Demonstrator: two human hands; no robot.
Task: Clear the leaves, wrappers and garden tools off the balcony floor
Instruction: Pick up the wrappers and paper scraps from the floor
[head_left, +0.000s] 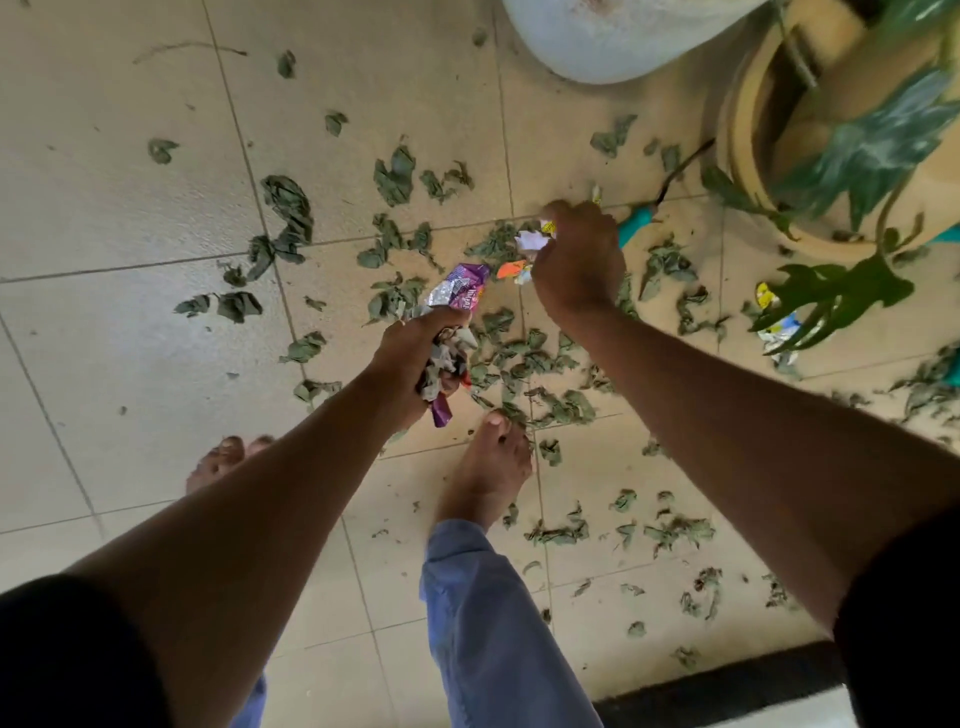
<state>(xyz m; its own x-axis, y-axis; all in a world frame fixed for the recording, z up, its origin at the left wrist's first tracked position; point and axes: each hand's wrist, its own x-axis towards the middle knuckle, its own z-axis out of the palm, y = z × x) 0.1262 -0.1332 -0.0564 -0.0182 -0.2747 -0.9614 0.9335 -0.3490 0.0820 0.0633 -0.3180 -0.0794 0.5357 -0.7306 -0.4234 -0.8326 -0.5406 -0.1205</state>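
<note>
My left hand (415, 358) grips a crumpled bundle of wrappers (457, 293), purple and silver foil sticking out above and below the fist. Further out, my right hand (576, 260) is low over the tiles and pinches small white, yellow and orange wrappers (530, 244). Dry green leaves (535, 364) are scattered over the beige floor tiles around both hands. A garden tool with a teal handle (636, 226) lies just beyond my right hand, its dark blade pointing toward the pot. Another yellow and blue wrapper (774, 317) lies at the right under a plant leaf.
A tan plant pot (748, 171) with large green leaves stands at the upper right. A pale round container (613, 47) is at the top. My bare feet (488, 467) stand among the leaves. A dark threshold strip (717, 686) runs along the lower right.
</note>
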